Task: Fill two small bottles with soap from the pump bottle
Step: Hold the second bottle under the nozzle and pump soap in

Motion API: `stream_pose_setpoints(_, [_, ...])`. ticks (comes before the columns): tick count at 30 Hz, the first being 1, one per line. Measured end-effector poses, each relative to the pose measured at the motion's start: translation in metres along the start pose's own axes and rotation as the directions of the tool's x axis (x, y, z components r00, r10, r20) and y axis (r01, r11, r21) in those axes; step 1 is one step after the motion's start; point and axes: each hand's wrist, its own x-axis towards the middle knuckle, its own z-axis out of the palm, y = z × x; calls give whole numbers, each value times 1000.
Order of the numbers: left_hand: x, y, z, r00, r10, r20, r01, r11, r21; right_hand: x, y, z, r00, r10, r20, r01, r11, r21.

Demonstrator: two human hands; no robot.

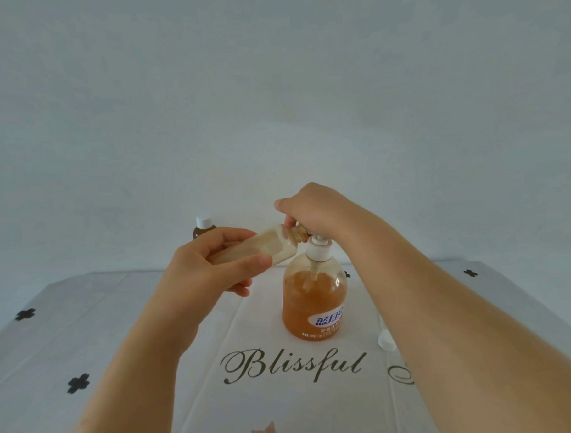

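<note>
We note the left hand [214, 268] at centre frame, with fingers and thumb wrapped round a small bottle [266, 246]. It holds the bottle tipped almost level, mouth pointing right. That mouth meets the spout of the pump bottle [314, 300], directly under the right hand [313, 211]. The right hand sits on top of the pump with its fingers curled down over the pump head, largely hiding the spout. The small bottle looks pale and cloudy inside; we cannot tell its fill level.

The pump bottle stands upright on the tablecloth [118, 321] at centre, more than half full of amber soap. A second small bottle [203, 228], brown with its white cap on, stands upright at the far edge, behind the left hand. A loose white cap [386, 339] lies at lower right, just beside the right forearm. The tablecloth bears the word "Blissful" below the pump bottle.
</note>
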Motion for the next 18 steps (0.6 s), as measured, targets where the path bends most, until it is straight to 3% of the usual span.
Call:
stream_pose_setpoints(6, [4,-6,-3,998,-46,37,46,999,2,5,9,6,999,-23,-41,25,999,31])
stream_pose_setpoints(18, [2,0,-1,1000,22,21,-23,999,27,0,0,-2,998,-3,-58,3,1000,4])
